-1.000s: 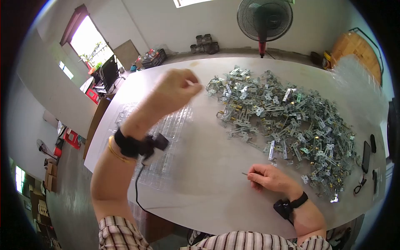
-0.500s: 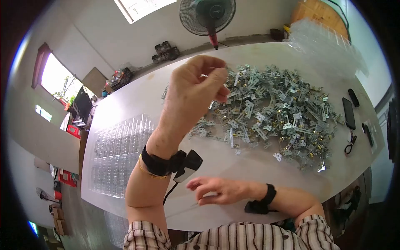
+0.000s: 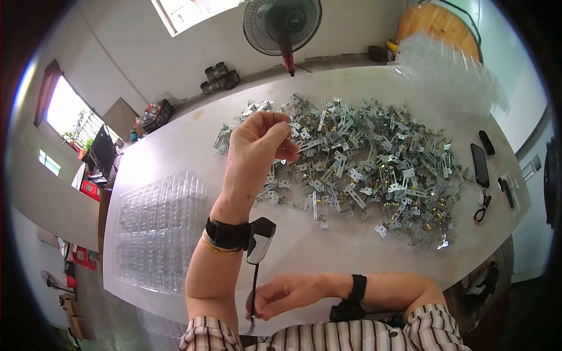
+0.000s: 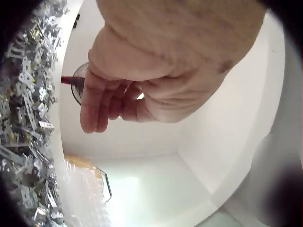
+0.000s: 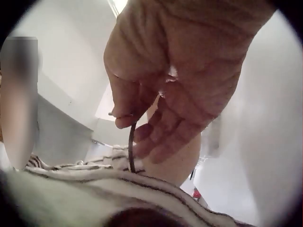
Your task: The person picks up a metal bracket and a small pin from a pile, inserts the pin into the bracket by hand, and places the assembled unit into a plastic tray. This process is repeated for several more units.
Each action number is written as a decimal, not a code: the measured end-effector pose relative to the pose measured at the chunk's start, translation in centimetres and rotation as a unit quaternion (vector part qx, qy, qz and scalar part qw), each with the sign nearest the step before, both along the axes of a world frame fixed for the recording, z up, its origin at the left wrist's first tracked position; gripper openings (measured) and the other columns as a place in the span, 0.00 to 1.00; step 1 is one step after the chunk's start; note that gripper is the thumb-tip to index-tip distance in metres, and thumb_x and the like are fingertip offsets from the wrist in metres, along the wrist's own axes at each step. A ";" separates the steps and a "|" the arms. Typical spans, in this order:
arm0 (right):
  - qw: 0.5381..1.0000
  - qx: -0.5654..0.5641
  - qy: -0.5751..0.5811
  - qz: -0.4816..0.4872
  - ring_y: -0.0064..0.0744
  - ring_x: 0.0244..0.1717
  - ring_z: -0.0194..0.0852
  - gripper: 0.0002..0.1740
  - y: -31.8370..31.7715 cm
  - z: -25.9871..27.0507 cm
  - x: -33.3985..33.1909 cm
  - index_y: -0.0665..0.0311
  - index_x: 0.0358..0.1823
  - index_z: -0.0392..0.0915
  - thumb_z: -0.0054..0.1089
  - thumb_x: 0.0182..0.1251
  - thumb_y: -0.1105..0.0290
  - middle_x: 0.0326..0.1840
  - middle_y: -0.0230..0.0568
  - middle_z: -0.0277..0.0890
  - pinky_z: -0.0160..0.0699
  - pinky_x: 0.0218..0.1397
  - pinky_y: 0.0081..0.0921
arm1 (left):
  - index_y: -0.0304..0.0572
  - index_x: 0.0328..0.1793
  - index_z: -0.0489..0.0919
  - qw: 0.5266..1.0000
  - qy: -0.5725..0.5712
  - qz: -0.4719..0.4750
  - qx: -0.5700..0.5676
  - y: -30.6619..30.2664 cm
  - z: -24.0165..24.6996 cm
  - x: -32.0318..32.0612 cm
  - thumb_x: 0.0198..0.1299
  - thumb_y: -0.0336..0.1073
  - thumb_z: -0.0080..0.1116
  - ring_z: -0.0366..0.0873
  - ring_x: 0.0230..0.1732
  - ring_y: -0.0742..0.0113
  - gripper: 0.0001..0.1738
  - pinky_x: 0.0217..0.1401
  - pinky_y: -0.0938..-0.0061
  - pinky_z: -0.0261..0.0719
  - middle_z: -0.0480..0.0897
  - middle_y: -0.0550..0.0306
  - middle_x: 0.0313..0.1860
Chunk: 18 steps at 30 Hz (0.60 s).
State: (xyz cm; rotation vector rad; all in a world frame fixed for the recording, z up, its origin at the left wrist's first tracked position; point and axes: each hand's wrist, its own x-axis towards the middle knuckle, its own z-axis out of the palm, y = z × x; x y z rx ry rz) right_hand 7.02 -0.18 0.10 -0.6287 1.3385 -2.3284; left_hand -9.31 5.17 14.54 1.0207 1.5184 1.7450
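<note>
My left hand (image 3: pixel 253 153) is raised in front of the left part of a heap of small metal parts (image 3: pixel 351 158); its fingers curl loosely, with nothing seen between them. In the left wrist view the hand (image 4: pixel 156 80) hangs with the metal parts (image 4: pixel 26 113) off to the side. Low at the table's near edge, my right hand (image 3: pixel 287 294) lies beside the left forearm, where a black cable (image 3: pixel 256 281) crosses its fingertips. The right wrist view shows the right hand (image 5: pixel 165 80) pinching a thin, short piece (image 5: pixel 111 114), with the cable (image 5: pixel 131 149) running past the fingers.
Clear plastic trays (image 3: pixel 158 234) lie at the left of the table, clear plastic sheeting (image 3: pixel 448 76) at the back right. A phone (image 3: pixel 479 165), keys (image 3: pixel 482 207) and small black items lie along the right side. A fan (image 3: pixel 283 26) stands behind the table.
My right hand has moved left from beside the heap to the cable near the left forearm. The left hand is now in front of the heap. The head view has shifted, too.
</note>
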 end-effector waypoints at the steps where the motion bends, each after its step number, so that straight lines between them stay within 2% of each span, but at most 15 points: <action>1: 0.997 -0.055 -0.027 0.044 0.33 0.66 0.71 0.10 0.5 -0.2 0.1 0.65 0.42 0.77 0.58 0.79 0.65 0.60 0.41 0.74 0.69 0.68 0.31 | 0.28 0.52 0.79 1.000 0.000 0.000 0.002 -0.1 -0.7 -0.6 0.69 0.30 0.56 0.84 0.33 0.72 0.11 0.36 0.76 0.87 0.82 0.57 0.35; 2: 0.989 -0.109 -0.053 0.088 0.30 0.63 0.75 0.11 0.9 -0.3 0.3 0.65 0.42 0.77 0.57 0.79 0.64 0.58 0.38 0.75 0.73 0.65 0.29 | 0.29 0.52 0.79 1.000 0.005 0.010 0.006 -0.2 -1.6 -1.3 0.70 0.30 0.56 0.84 0.33 0.73 0.11 0.36 0.77 0.87 0.82 0.57 0.35; 3: 0.989 -0.109 -0.055 0.086 0.30 0.63 0.75 0.11 1.3 -0.3 0.6 0.65 0.42 0.77 0.57 0.79 0.64 0.58 0.38 0.75 0.73 0.65 0.29 | 0.30 0.51 0.80 1.000 0.009 0.020 0.007 -0.3 -2.6 -1.8 0.70 0.30 0.56 0.83 0.33 0.73 0.10 0.36 0.77 0.87 0.82 0.58 0.36; 5: 0.991 -0.087 -0.093 0.036 0.24 0.53 0.79 0.13 1.8 -0.3 1.2 0.63 0.44 0.77 0.57 0.79 0.59 0.48 0.35 0.82 0.79 0.57 0.25 | 0.32 0.50 0.81 0.999 0.000 0.039 -0.001 -0.3 -4.6 -2.5 0.70 0.30 0.56 0.83 0.31 0.74 0.09 0.35 0.79 0.86 0.82 0.59 0.35; 7: 0.992 -0.079 -0.095 0.034 0.23 0.54 0.79 0.13 2.2 -1.1 1.2 0.63 0.43 0.77 0.57 0.79 0.59 0.48 0.35 0.82 0.79 0.57 0.26 | 0.32 0.49 0.81 0.998 -0.015 0.065 -0.007 -0.1 -6.9 -3.2 0.70 0.30 0.55 0.82 0.29 0.75 0.09 0.33 0.79 0.85 0.82 0.60 0.34; 9: 0.991 -0.053 -0.114 0.038 0.27 0.59 0.78 0.12 2.8 -1.3 1.4 0.65 0.42 0.76 0.57 0.79 0.63 0.56 0.39 0.77 0.77 0.59 0.26 | 0.33 0.52 0.80 0.998 -0.018 0.060 -0.021 0.1 -9.1 -3.2 0.72 0.31 0.56 0.83 0.30 0.73 0.09 0.32 0.78 0.86 0.83 0.59 0.35; 13: 0.991 0.019 -0.131 0.024 0.27 0.61 0.77 0.11 5.0 -1.4 1.2 0.65 0.42 0.76 0.57 0.79 0.63 0.54 0.37 0.79 0.76 0.60 0.26 | 0.34 0.50 0.79 0.999 -0.043 0.013 -0.011 0.8 -11.6 -1.7 0.72 0.30 0.55 0.81 0.27 0.75 0.08 0.26 0.81 0.81 0.81 0.60 0.31; 18: 0.987 0.091 -0.121 -0.046 0.25 0.60 0.75 0.12 7.8 -2.2 1.0 0.63 0.44 0.78 0.58 0.79 0.61 0.52 0.34 0.81 0.72 0.62 0.25 | 0.33 0.50 0.79 0.995 -0.062 -0.056 -0.048 0.4 -12.6 0.0 0.72 0.30 0.55 0.78 0.22 0.76 0.07 0.20 0.81 0.75 0.81 0.60 0.29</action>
